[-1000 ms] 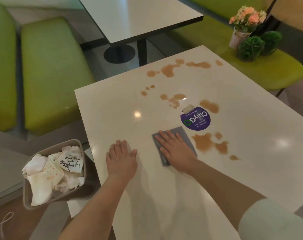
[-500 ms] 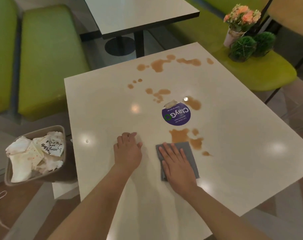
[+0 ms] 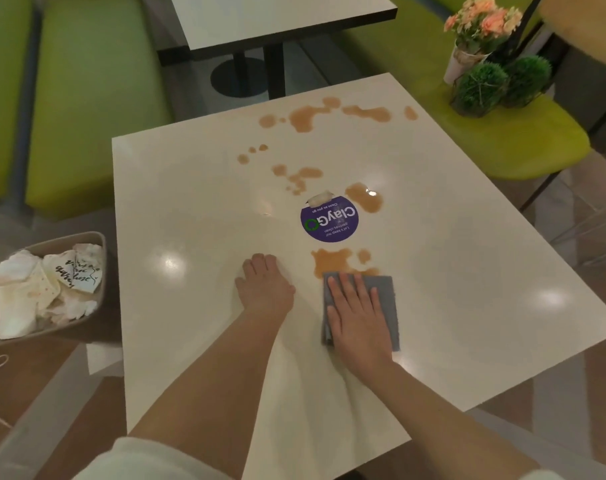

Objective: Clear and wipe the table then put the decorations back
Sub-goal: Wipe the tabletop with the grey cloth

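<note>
Head view shows the grey cloth (image 3: 381, 306) lying flat on the table (image 3: 190, 306), nearer the near edge than the far one and a little right of the middle. The right hand (image 3: 357, 317) presses on it with straight, spread fingers, grasping nothing. The cloth's far edge touches the nearest brown spill (image 3: 332, 263), which sits just on the near side of the round purple sticker (image 3: 329, 221). The left hand (image 3: 265, 292) rests beside the cloth on bare tabletop; its fingers look bent at the tips and hold nothing, as far as I can tell.

More spills (image 3: 308, 117) run from the sticker toward the far edge, with the largest chain close to the far right corner. Wiping has, I judge, only begun.

Risks from here: one small cloth against this much liquid may smear the spill rather than lift it, spreading a thin brown film over clean surface. A long push toward the far edge could drive liquid off onto the green seat (image 3: 502, 133), where the flower pot (image 3: 467, 60) and two green ball plants (image 3: 481, 86) wait. The sticker has a lifted, torn tab at its far edge; a stroke catching it may peel it further. The bin (image 3: 100, 244) of used tissues stands off the left edge, clear of the strokes.
</note>
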